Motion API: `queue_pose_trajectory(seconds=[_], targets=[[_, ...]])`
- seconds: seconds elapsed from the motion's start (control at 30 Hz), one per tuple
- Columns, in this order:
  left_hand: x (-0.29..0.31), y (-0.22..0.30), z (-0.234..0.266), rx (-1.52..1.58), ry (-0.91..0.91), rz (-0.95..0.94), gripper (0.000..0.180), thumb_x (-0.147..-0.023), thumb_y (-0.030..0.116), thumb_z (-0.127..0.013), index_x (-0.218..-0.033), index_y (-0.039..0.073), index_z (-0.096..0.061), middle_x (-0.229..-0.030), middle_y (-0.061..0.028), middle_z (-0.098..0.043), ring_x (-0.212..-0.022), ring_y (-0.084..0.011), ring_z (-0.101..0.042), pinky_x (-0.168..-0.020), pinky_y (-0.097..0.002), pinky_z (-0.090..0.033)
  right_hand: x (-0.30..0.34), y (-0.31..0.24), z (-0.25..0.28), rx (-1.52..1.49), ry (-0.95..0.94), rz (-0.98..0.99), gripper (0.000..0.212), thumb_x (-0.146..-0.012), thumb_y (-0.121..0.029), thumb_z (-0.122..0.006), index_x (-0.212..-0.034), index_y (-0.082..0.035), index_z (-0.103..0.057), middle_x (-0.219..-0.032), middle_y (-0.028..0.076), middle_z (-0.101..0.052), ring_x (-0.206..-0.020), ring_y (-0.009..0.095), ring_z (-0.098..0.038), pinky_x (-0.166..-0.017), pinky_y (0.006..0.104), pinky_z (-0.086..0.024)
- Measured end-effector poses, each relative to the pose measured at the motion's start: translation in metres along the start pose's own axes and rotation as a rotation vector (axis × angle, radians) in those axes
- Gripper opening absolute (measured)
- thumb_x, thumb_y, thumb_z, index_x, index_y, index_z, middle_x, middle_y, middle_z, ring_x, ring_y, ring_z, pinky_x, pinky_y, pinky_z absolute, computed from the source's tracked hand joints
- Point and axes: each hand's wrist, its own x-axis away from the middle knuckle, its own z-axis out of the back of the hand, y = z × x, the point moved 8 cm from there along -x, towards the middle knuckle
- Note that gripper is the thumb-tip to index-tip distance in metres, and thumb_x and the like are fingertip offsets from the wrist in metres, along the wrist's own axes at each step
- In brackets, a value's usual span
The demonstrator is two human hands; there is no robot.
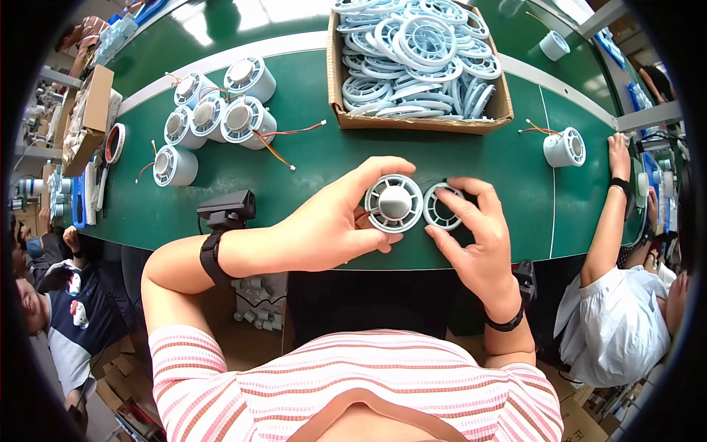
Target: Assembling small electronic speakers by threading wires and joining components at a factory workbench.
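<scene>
My left hand (pixel 335 217) is closed round a light-blue fan housing (pixel 395 202), whose grey round hub faces up. Just to its right, my right hand (pixel 479 232) grips a light-blue slotted ring cover (pixel 444 206) by its edge. The ring and the housing are side by side, very near each other, over the front part of the green table (pixel 331 169). Most of the housing's body is hidden behind its front rim and my left fingers.
A cardboard box (pixel 423 125) heaped with light-blue ring covers (pixel 427 40) stands at the back. Several wired fan units (pixel 247 121) sit at the back left, another fan unit (pixel 565 147) at the right. A black device (pixel 227 210) lies near my left forearm. Co-workers flank me.
</scene>
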Motion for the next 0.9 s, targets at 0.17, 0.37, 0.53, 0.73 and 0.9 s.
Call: queue_pose_trajectory(seconds=[0.17,0.37,0.53,0.73,0.9], targets=[[-0.005,-0.007,0.004,0.096,-0.042,0.048,0.064,-0.089,-0.011,-0.061,-0.144,0.009,-0.036,-0.122,-0.006,-0.056,-0.104,-0.0131,-0.064,-0.085,-0.0281,-0.058,-0.013,-0.006,0.009,-0.45,0.13,-0.092,0.069,-0.071,0.002,-0.079,-0.135,0.0,-0.055,-0.126,0.016,-0.06,-0.117,0.03,-0.059,-0.101,0.0369,-0.048],[-0.005,-0.011,0.003,0.169,-0.076,0.04,0.067,-0.086,-0.011,-0.066,-0.144,0.009,-0.04,-0.126,-0.004,-0.058,-0.11,-0.0137,-0.063,-0.087,-0.0304,-0.059,-0.03,-0.05,-0.014,-0.328,-0.088,0.202,0.076,-0.069,0.004,-0.079,-0.139,-0.001,-0.049,-0.127,0.015,-0.062,-0.12,0.03,-0.06,-0.102,0.0379,-0.048],[-0.005,-0.007,0.006,0.097,-0.075,-0.018,0.06,-0.085,-0.007,-0.066,-0.14,0.007,-0.046,-0.119,-0.0071,-0.061,-0.1,-0.0148,-0.067,-0.084,-0.0303,-0.06,-0.036,-0.049,-0.02,-0.364,-0.152,0.199,0.075,-0.069,0.003,-0.079,-0.137,-0.002,-0.05,-0.127,0.014,-0.063,-0.12,0.029,-0.06,-0.104,0.0406,-0.047],[-0.008,-0.007,0.004,0.113,-0.168,-0.025,0.062,-0.083,-0.008,-0.068,-0.14,0.006,-0.05,-0.123,-0.0063,-0.061,-0.106,-0.0142,-0.065,-0.089,-0.03,-0.059,-0.037,-0.049,-0.017,-0.376,-0.206,0.201,0.07,-0.07,0.002,-0.08,-0.135,-0.005,-0.052,-0.127,0.013,-0.062,-0.116,0.034,-0.061,-0.104,0.0431,-0.046],[-0.009,-0.005,0.002,0.067,-0.205,0.01,0.07,-0.086,-0.008,-0.071,-0.148,0.008,-0.042,-0.131,-0.0027,-0.056,-0.119,-0.0138,-0.058,-0.099,-0.0327,-0.054,-0.032,-0.041,-0.018,-0.411,-0.179,0.167,0.068,-0.071,0.0,-0.08,-0.133,-0.005,-0.053,-0.129,0.011,-0.062,-0.119,0.032,-0.059,-0.108,0.0455,-0.042]])
